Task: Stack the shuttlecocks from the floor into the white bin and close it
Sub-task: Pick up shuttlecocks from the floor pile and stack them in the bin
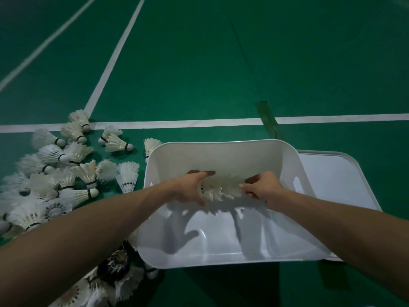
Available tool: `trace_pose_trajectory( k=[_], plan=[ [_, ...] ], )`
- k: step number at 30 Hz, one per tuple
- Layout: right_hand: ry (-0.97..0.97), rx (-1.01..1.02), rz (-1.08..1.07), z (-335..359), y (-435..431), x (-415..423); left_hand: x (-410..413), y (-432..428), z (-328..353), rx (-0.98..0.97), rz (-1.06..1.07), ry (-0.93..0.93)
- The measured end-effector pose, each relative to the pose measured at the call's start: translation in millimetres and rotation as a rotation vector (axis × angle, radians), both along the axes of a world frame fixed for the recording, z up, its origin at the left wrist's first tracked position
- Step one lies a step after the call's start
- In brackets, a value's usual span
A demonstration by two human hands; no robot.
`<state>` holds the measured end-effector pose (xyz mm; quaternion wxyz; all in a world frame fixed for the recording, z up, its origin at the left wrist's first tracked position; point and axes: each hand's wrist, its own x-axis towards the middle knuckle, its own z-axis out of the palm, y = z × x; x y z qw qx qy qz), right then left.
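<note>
**White bin (pixel 221 146) takes its first nested stack (pixel 221 187)**

Loose shuttlecocks (pixel 66 173) litter the green floor (pixel 199 74) at left; stacking looks barely begun. The left hand (pixel 190 187) curls fingers and thumb round one end of the nested stack. The right hand (pixel 263 187) pinches the other end, so it hangs between them above the bin's bottom. Next it wants laying flat and letting go. The lid (pixel 332 173) lies at right.

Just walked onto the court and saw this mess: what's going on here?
A person holds a row of nested shuttlecocks between left hand and right hand, down inside the white bin, which holds nothing else. Many loose shuttlecocks lie heaped on the green floor at its left. The lid lies off, at its right.
</note>
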<state>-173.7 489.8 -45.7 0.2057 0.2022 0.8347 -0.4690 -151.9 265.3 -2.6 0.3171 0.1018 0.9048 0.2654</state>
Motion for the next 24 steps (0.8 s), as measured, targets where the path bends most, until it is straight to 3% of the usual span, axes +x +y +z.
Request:
trace_pose_trajectory(
  k=[3,9,18,24],
  plan=[
    [0.066,0.122,0.113,20.5,2.6,4.0,1.1,-1.2,7.2,-0.048,-0.009,0.055],
    [0.307,0.572,0.681,85.3,-11.4,14.8,6.5,-13.2,44.9,-0.201,-0.086,0.314],
    [0.586,0.57,0.864,160.0,-88.4,14.2,26.3,-74.1,114.9,-0.176,0.165,0.492],
    [0.678,0.489,0.973,172.6,-158.1,14.0,54.4,-152.0,100.9,-0.25,0.33,0.356]
  ],
)
